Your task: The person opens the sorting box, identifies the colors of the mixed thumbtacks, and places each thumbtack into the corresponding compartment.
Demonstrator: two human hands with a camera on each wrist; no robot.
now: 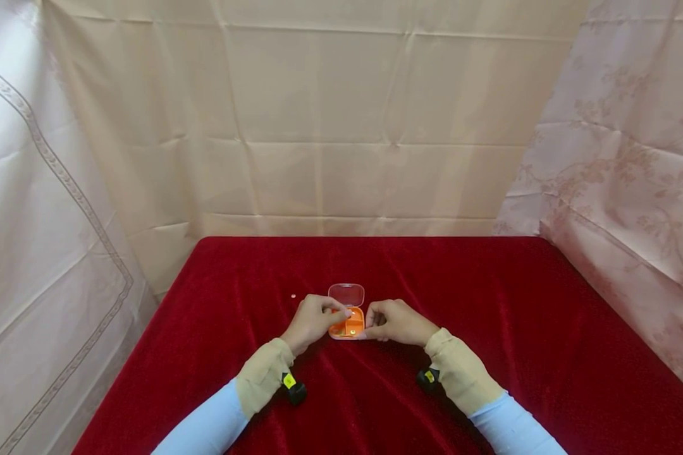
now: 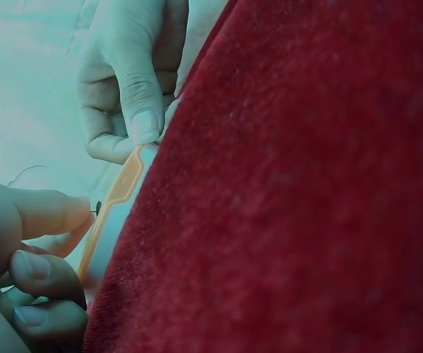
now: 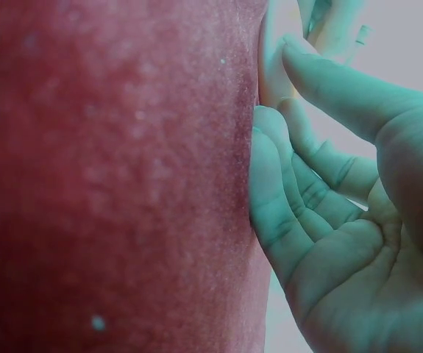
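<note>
An orange pill box [image 1: 355, 325] with several compartments lies on the red cloth, its clear lid [image 1: 346, 294] swung up at the back. Small pale yellow pieces, one of them a pill [image 1: 353, 332], lie inside. My left hand [image 1: 315, 318] reaches over the box from the left, thumb and forefinger together at a far compartment. At these fingertips the left wrist view shows a small dark piece [image 2: 98, 207], its kind too small to make out. My right hand [image 1: 399, 322] holds the box's near right corner, thumb on the rim and bent fingers beside it.
A small pale pill [image 1: 293, 296] lies on the cloth beyond my left hand. The red cloth [image 1: 461, 278] covers the table up to a beige curtain [image 1: 319, 126] at the back. Pale drapes hang at both sides.
</note>
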